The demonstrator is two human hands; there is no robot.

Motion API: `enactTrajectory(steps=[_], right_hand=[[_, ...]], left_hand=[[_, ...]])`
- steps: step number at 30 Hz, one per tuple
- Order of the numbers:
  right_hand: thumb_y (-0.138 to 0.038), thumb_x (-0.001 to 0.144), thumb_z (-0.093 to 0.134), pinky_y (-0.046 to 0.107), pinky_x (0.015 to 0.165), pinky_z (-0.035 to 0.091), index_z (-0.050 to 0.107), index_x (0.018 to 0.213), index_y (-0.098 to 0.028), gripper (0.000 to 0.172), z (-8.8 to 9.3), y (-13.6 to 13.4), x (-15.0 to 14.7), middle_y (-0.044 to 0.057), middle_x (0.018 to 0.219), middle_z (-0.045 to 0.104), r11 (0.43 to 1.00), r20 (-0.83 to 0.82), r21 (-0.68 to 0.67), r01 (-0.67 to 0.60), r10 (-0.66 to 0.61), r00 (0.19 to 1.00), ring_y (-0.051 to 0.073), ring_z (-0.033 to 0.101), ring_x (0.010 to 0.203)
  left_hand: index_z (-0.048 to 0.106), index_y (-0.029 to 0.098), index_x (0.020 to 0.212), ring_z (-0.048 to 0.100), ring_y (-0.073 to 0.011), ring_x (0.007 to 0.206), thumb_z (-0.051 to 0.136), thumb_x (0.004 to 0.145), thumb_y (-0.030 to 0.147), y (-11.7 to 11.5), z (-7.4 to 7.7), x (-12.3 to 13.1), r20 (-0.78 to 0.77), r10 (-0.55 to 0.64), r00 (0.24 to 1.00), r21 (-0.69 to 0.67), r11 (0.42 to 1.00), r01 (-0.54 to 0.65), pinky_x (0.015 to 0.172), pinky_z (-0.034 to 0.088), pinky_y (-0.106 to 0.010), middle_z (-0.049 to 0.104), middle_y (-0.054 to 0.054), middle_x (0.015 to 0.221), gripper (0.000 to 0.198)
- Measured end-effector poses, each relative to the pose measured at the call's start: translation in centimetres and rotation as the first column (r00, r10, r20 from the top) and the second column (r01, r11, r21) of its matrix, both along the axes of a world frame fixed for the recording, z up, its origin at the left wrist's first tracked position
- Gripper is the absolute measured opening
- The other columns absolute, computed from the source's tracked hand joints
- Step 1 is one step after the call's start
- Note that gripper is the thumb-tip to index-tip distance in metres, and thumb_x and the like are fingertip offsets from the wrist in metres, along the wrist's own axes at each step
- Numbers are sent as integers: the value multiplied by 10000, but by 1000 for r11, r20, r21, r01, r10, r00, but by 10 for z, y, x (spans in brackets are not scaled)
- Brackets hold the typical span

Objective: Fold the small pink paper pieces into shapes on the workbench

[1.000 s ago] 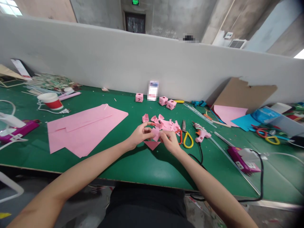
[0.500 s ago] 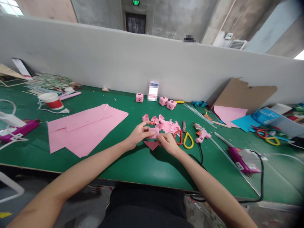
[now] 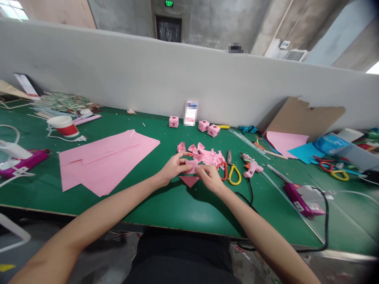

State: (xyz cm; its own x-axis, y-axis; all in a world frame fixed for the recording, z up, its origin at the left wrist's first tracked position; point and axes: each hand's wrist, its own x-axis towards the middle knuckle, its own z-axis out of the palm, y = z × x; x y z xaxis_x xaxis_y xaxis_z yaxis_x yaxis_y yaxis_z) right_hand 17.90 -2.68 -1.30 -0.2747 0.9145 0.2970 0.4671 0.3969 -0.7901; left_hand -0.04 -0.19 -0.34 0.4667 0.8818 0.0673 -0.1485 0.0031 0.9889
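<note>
Between my two hands is a small piece of pink paper (image 3: 192, 166), held just above the table. My left hand (image 3: 175, 167) pinches its left side with thumb and fingers. At its right edge my right hand (image 3: 209, 176) grips it, the fingers curled together. Below the hands lies a flat pink paper triangle (image 3: 189, 181). Just beyond them is a heap of pink paper scraps (image 3: 209, 156), with several curled pieces (image 3: 181, 147) at its left. Scissors (image 3: 235, 174) with red and yellow handles lie right of my right hand, partly hidden by it.
Large pink paper sheets (image 3: 111, 165) lie at left. Pink paper cubes (image 3: 173, 122) stand near the partition (image 3: 118, 71). Right are a pink glue gun (image 3: 252, 169) with a black cable and a purple power strip (image 3: 303, 201). A paper cup (image 3: 64, 126) stands far left.
My right hand has shifted very slightly on the paper's right side, and the paper's angle differs a little. My left hand and the things on the table stay put.
</note>
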Motion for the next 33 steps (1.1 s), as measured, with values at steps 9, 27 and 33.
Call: enactTrajectory(steps=[9,27,33], right_hand=[[-422,919,368,256,493,234,374,531,-190,451,-3,0,0,-26,504,361,1000,17,19,24,-24,1000,97,321,491],[-418,942,356,258,487,232,362,555,-199,445,-5,2,0,-28,502,368,996,20,45,76,-77,997,101,333,488],[-456,960,318,251,498,258,405,572,-195,476,-2,1,-2,-24,510,408,996,13,59,69,-70,997,106,370,493]], left_hand=[[531,168,1146,569,-101,616,769,713,316,0,0,1,-20,-25,999,-12,1000,25,638,411,-227,606,32,718,516],[520,173,1153,566,-103,608,767,712,295,0,-1,0,-34,-55,998,-41,998,54,639,435,-232,594,38,689,520],[513,168,1166,567,-101,608,760,721,304,0,-1,1,-39,-64,997,-35,997,63,636,433,-230,604,36,690,527]])
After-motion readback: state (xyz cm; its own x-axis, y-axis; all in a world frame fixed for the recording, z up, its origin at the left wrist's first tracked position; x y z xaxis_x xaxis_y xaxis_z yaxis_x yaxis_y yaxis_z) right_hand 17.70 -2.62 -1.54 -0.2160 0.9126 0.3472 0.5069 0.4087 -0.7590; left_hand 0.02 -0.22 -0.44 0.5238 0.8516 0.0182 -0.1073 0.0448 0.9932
